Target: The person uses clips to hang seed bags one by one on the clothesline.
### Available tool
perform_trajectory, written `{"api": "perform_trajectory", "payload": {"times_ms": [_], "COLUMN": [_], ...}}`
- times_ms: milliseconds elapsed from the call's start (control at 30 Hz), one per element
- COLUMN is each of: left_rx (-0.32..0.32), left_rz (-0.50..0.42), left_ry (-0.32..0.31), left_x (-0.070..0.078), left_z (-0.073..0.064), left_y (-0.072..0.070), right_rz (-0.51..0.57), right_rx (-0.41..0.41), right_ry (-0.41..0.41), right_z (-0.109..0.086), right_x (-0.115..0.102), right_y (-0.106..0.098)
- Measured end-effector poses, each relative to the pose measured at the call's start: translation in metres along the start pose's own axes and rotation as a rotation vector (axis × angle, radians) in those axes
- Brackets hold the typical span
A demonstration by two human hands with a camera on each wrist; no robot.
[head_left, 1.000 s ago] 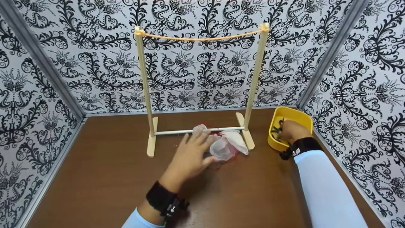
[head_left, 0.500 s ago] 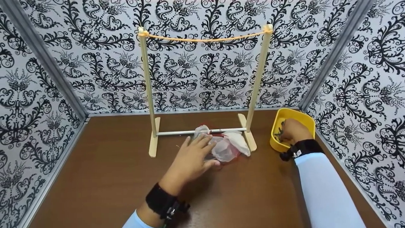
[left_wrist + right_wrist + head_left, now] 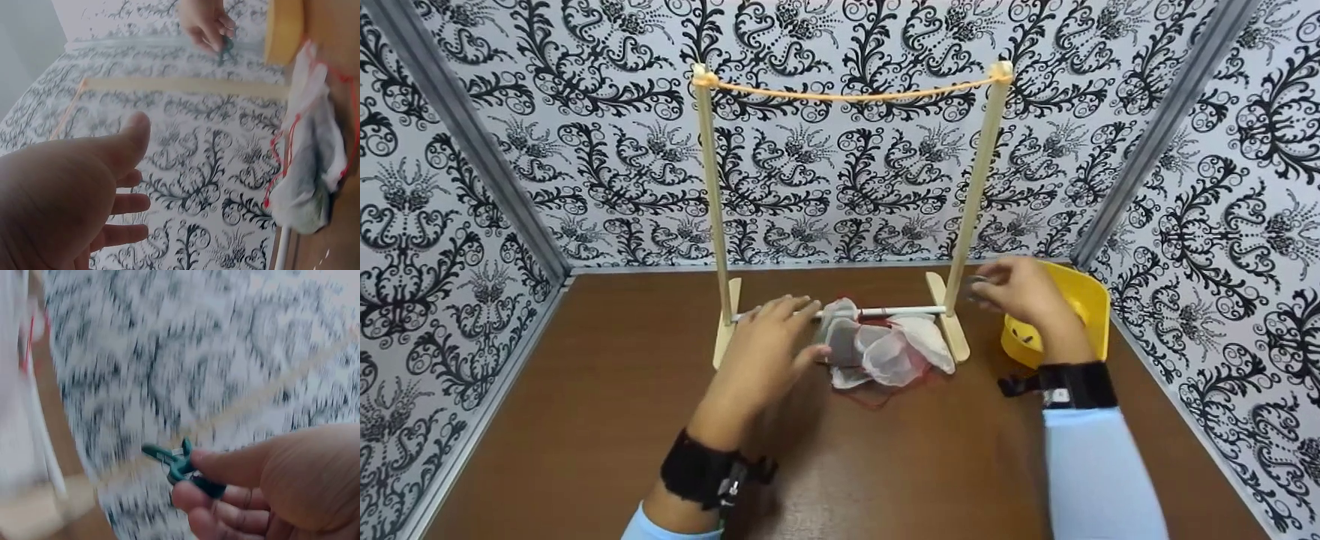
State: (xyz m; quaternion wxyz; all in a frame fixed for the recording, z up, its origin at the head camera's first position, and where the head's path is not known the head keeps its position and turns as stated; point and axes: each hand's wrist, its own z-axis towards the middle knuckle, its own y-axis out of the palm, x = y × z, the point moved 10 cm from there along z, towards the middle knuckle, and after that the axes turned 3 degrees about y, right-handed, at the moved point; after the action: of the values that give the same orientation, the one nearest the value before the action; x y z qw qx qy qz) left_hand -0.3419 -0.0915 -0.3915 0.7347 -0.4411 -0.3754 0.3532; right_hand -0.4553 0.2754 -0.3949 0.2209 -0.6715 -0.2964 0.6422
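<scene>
Right hand (image 3: 1024, 289) pinches a small dark-green two-pronged clip (image 3: 188, 469) between thumb and fingertips, holding it raised just right of the stand's right post. Left hand (image 3: 761, 345) is wide, fingers extended and thumb apart, holding nothing; it is positioned over the left part of the white horizontal rod (image 3: 911, 310). Immediately right of it, white sheer fabric pouches with red drawstrings (image 3: 892, 358) lie in an overlapping pile on the brown wood-toned counter (image 3: 885, 472), against the rod. The pale wooden two-post stand (image 3: 712, 195) is upright, with an orange cord (image 3: 851, 97) sagging between the post tops. Right of the stand sits a yellow rounded basket (image 3: 1099, 326), partly hidden by the right forearm; small dark pieces (image 3: 1021, 337) inside are indistinct. White walls with black scrollwork (image 3: 825, 195) surround the counter.
</scene>
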Motion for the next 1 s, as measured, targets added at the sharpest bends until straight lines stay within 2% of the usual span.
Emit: {"api": "perform_trajectory", "payload": {"times_ms": [133, 233, 367, 500, 700, 1000], "left_rx": [0.073, 0.115, 0.116, 0.097, 0.184, 0.25], "left_rz": [-0.002, 0.007, 0.025, 0.03, 0.008, 0.08], "left_ry": [0.001, 0.015, 0.029, 0.059, 0.15, 0.198], "left_x": [-0.01, -0.012, -0.005, 0.006, 0.021, 0.028], "left_z": [-0.002, -0.002, -0.002, -0.001, -0.007, -0.012], "left_y": [-0.014, -0.02, -0.018, -0.01, -0.014, -0.016], "right_rz": [0.077, 0.098, 0.197, 0.332, 0.406, 0.396], "right_rx": [0.02, 0.032, 0.016, -0.038, -0.146, -0.177], "right_ry": [-0.132, -0.215, -0.265, -0.275, -0.35, -0.365], "right_z": [-0.006, -0.011, -0.018, -0.025, -0.04, -0.043], "right_x": [-0.036, -0.059, -0.081, -0.094, -0.114, -0.118], "right_y": [0.039, 0.069, 0.106, 0.134, 0.158, 0.164]}}
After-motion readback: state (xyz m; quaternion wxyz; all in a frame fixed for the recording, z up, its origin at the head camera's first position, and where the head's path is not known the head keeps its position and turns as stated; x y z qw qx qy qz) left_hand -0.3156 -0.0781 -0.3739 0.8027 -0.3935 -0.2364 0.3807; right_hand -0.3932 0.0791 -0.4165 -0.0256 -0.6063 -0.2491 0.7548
